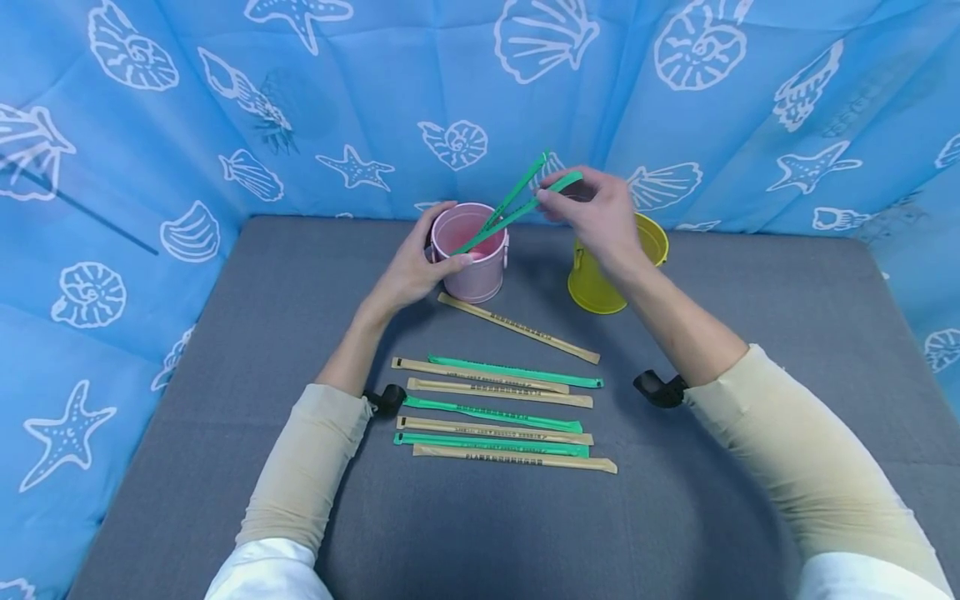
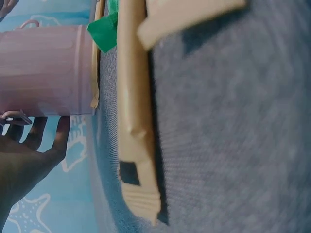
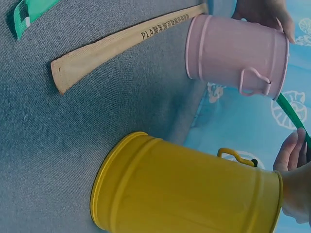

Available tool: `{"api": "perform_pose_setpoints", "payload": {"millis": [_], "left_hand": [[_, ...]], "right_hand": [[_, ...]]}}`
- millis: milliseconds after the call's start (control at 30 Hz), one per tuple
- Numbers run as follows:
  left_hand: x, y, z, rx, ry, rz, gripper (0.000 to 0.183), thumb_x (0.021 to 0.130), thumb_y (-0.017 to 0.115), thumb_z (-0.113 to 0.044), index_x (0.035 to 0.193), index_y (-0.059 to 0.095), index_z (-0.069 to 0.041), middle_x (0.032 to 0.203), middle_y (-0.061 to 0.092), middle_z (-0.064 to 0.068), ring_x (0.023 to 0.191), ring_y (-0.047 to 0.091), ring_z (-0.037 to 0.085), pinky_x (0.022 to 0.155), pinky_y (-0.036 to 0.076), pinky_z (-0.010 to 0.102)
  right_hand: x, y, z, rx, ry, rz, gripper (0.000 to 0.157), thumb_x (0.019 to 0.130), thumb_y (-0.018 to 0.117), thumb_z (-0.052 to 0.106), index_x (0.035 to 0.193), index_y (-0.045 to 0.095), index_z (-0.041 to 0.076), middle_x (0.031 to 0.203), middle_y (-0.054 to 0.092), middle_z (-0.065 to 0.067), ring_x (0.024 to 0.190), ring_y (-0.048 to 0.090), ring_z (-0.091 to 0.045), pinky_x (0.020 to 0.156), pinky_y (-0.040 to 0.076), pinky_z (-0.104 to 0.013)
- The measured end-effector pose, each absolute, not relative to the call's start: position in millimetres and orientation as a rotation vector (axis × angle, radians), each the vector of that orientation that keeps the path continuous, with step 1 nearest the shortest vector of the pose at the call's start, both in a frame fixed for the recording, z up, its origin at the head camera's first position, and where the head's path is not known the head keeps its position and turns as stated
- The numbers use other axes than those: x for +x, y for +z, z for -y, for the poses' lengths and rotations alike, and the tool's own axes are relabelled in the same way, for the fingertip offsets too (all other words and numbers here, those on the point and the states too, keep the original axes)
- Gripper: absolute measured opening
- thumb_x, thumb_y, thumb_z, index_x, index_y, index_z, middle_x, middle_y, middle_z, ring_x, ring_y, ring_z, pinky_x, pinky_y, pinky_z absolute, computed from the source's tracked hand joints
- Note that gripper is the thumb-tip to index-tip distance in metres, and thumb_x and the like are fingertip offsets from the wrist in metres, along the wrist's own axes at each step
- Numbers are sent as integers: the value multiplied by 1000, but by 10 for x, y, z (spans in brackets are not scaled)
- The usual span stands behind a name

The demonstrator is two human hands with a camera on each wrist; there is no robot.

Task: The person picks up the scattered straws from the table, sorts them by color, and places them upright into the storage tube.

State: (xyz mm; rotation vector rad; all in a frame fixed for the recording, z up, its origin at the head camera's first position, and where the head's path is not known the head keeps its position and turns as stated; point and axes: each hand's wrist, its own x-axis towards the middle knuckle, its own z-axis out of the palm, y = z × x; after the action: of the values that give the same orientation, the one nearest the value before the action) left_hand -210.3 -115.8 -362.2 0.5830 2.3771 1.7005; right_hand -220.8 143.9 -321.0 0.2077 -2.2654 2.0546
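Observation:
My left hand (image 1: 411, 271) holds the side of a small pink bucket (image 1: 480, 282), its thumb by the near rim and its fingers round the far left side. My right hand (image 1: 600, 212), above and right of that bucket, pinches the upper end of a green-wrapped straw (image 1: 517, 214) between thumb and fingers. The straw slants down to the bucket's mouth. A second green-wrapped straw (image 1: 522, 183) leans out of the same bucket, behind the first. In the right wrist view, the pinching fingers (image 3: 291, 148) show beyond the yellow bucket (image 3: 189, 189).
Below the right forearm stands the yellow bucket, partly hidden. A tan-wrapped straw (image 1: 517, 327) lies slanted before the pink bucket. Nearer, several tan and green wrapped straws (image 1: 495, 412) lie roughly parallel on the grey cloth (image 1: 480, 533). A blue shell-print curtain (image 1: 360, 100) hangs behind.

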Motion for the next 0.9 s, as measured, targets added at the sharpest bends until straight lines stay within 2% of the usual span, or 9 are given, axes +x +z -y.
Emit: {"api": "perform_pose_setpoints", "payload": {"millis": [300,600,900], "left_hand": [[-2106,-3617,1152,583,1704,-2380,77,92,70,-11,154,25,-2,147,41,21,136,40,32,109,37,48],[-2087,-3631,1160,586,1710,-2371,77,92,70,-11,154,24,-2,147,40,22,136,41,33,107,39,46],[-2090,-3629,1152,582,1724,-2358,77,92,70,-10,154,24,-2,147,40,22,136,40,33,107,39,47]], "right_hand": [[-2211,-3225,-1389,161,2093,2291,31,88,77,18,113,73,0,106,74,-11,93,71,-25,83,57,-32],[-2163,-3195,-1397,175,2105,2319,35,88,77,18,116,70,-2,112,71,-15,102,69,-26,86,56,-34],[-2069,-3147,-1526,160,2051,2295,41,86,80,18,120,69,0,105,73,-9,92,71,-18,86,55,-33]]}}
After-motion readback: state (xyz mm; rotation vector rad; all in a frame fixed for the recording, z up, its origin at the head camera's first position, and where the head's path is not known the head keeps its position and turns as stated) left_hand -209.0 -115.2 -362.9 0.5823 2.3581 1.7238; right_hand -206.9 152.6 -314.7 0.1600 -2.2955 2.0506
